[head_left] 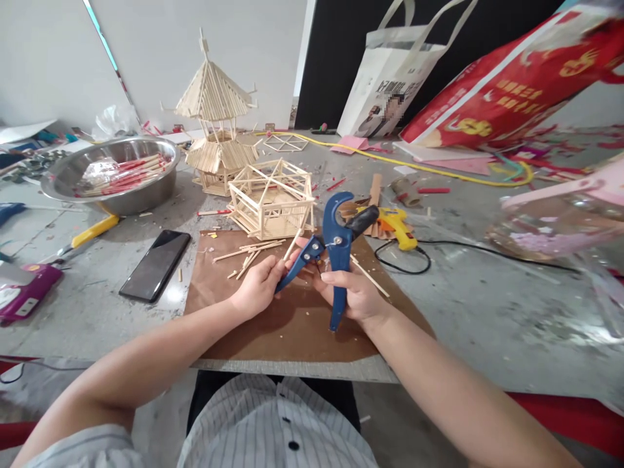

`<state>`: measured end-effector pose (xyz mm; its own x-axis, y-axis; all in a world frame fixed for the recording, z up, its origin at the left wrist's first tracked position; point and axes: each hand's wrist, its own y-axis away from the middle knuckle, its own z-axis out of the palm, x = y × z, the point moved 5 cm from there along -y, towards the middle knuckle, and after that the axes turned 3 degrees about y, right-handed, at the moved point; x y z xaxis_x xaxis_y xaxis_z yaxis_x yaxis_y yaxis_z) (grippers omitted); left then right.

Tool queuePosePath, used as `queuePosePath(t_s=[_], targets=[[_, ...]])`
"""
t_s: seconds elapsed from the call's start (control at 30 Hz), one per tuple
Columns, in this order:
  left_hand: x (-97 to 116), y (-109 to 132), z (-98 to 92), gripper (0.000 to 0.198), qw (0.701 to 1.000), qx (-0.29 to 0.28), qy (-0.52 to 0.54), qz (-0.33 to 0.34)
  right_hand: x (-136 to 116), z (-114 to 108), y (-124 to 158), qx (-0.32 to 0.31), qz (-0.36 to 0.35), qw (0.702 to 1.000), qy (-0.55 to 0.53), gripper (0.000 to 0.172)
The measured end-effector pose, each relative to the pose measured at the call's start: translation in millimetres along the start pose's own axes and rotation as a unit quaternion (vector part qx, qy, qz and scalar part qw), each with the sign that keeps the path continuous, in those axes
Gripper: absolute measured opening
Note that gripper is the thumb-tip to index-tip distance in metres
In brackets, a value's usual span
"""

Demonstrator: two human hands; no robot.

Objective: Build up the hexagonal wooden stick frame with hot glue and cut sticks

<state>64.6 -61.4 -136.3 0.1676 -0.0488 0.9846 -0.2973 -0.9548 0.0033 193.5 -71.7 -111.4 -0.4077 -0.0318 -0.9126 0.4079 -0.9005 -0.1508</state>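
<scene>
My right hand [362, 296] is closed around a blue ratchet pipe cutter [336, 257], whose two handles are spread apart and whose hooked jaw points up. Between the fingertips of my left hand [257, 286] is a thin wooden stick [292, 245], slanting up to the right. That hand is beside the cutter's left handle; whether it touches the handle I cannot tell. Several cut sticks [248, 252] lie on the brown mat [287, 331] under my hands. Just beyond is an open stick frame [273, 201] with several sides. A tiered stick pavilion [214, 143] stands behind it.
On the left are a steel bowl [110, 203] of red-and-wood sticks, a black phone [156, 266] and a purple tool [29, 292]. To the right, a yellow glue gun [397, 227] trails a black cord. A white bag [394, 71] and red sack [517, 84] stand behind.
</scene>
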Motion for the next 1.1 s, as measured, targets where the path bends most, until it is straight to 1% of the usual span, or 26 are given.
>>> queuePosePath(t_s=[0.03, 0.1, 0.13, 0.17, 0.2, 0.23, 0.3, 0.33, 0.37, 0.4, 0.43, 0.53, 0.7, 0.93, 1.1], targets=[[1, -1, -2.1, 0.036, 1.0, 0.007, 0.001, 0.009, -2, -5, 1, 0.011, -0.008, 1.0, 0.023, 0.036], [4, -4, -8.3, 0.037, 1.0, 0.018, 0.004, 0.019, -7, -19, 4, 0.051, -0.023, 0.994, 0.091, 0.034], [5, -4, -11.2, 0.037, 1.0, 0.015, 0.012, 0.017, -10, -27, 6, 0.079, -0.027, 0.986, 0.142, 0.032], [6, -5, -13.3, 0.036, 1.0, 0.005, 0.023, 0.015, -13, -35, 7, 0.11, -0.028, 0.972, 0.206, 0.031], [7, -5, -15.0, 0.035, 0.999, -0.007, 0.036, 0.014, -17, -42, 8, 0.142, -0.029, 0.947, 0.287, 0.029], [8, -4, -16.1, 0.035, 0.998, -0.021, 0.05, 0.016, -21, -48, 9, 0.172, -0.034, 0.91, 0.376, 0.027], [11, -2, -16.5, 0.034, 0.996, -0.048, 0.067, 0.02, -28, -51, 9, 0.207, -0.061, 0.81, 0.545, 0.026], [11, -2, -15.7, 0.034, 0.995, -0.064, 0.073, 0.019, -30, -50, 8, 0.209, -0.078, 0.762, 0.608, 0.028], [10, -1, -14.6, 0.034, 0.994, -0.078, 0.079, 0.016, -30, -47, 7, 0.201, -0.094, 0.724, 0.653, 0.031], [10, 0, -13.3, 0.034, 0.992, -0.092, 0.084, 0.011, -29, -44, 6, 0.185, -0.108, 0.699, 0.682, 0.034], [9, 0, -12.1, 0.034, 0.991, -0.103, 0.089, 0.006, -26, -41, 5, 0.166, -0.118, 0.683, 0.701, 0.036], [5, 0, -10.6, 0.034, 0.989, -0.114, 0.098, -0.003, -20, -35, 3, 0.111, -0.133, 0.663, 0.728, 0.038], [2, -2, -10.7, 0.036, 0.99, -0.121, 0.076, -0.014, -14, -28, 4, 0.056, -0.146, 0.651, 0.742, 0.043], [6, -1, -8.5, 0.041, 0.989, -0.141, 0.041, -0.009, -13, -18, 6, 0.025, -0.148, 0.666, 0.731, 0.044], [7, 0, -6.1, 0.04, 0.984, -0.163, 0.075, -0.016, -14, -18, 7, 0.028, -0.16, 0.653, 0.74, 0.044]])
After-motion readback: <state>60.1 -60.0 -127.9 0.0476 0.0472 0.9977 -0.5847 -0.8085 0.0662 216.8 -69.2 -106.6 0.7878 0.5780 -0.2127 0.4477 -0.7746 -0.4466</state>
